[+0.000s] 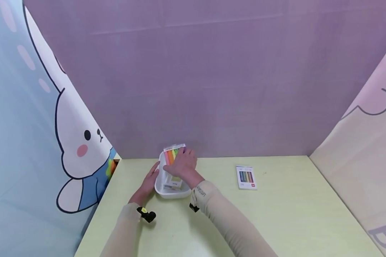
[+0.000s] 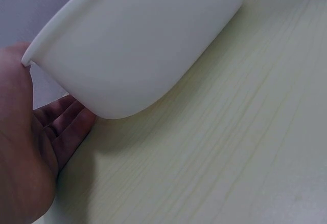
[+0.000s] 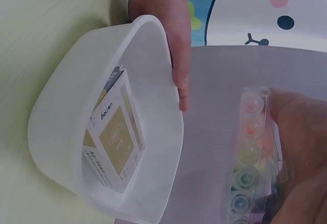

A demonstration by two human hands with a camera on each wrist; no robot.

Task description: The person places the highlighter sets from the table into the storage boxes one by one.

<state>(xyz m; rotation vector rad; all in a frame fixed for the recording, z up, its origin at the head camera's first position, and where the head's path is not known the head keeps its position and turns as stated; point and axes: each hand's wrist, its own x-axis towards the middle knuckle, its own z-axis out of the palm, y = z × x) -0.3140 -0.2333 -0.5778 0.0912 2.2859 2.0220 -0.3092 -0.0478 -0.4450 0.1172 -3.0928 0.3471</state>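
Observation:
A white plastic basin [image 1: 172, 195] with rounded corners stands near the table's back edge. At its left side my left hand [image 1: 150, 181] holds it, thumb by the rim and fingers low against the outer wall [image 2: 138, 45]. Above the basin my right hand [image 1: 184, 163] grips a clear pack of coloured highlighters [image 1: 169, 156], whose round ends [image 3: 245, 178] show in the right wrist view. Inside the basin lies a small white-and-gold box [image 3: 116, 134] marked "deli". Part of the highlighter pack is hidden behind the right hand.
To the right on the pale wooden table [image 1: 276, 214] lies a flat white box [image 1: 246, 180] with several coloured sticks pictured on it. A purple cloth [image 1: 212, 89] hangs behind the table. Printed cloths with cartoon shapes stand at both sides.

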